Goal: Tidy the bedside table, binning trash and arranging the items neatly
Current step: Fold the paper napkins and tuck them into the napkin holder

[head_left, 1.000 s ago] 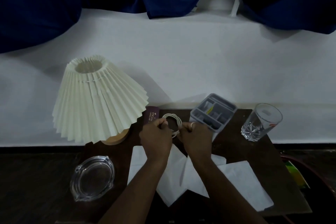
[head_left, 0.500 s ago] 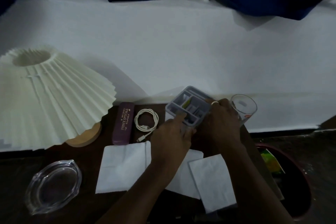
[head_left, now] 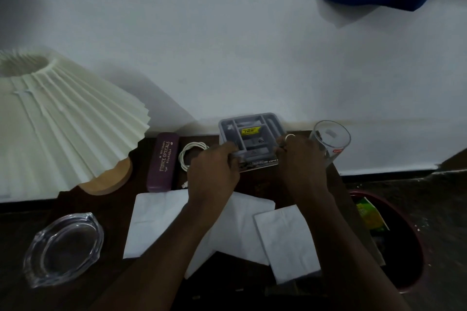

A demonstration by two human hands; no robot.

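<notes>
A grey compartment tray (head_left: 252, 134) with a yellow price sticker stands at the back of the dark bedside table (head_left: 255, 183). My left hand (head_left: 214, 169) grips its near left corner and my right hand (head_left: 300, 159) grips its near right side. Left of the tray lie a coiled white cable (head_left: 189, 154) and a purple glasses case (head_left: 163, 160). Several white paper napkins (head_left: 156, 219) are spread on the table under my forearms. A clear drinking glass (head_left: 331, 140) stands just right of my right hand.
A pleated cream lamp (head_left: 58, 118) on a wooden base fills the left. A glass ashtray (head_left: 63, 247) sits at the front left. A dark red bin (head_left: 394, 240) holding a yellow-green wrapper stands beside the table on the right. White bedding lies behind.
Both hands left the white cable, which now lies coiled on the table, and moved right to take hold of the grey tray. The tray has been turned square to the table edge.
</notes>
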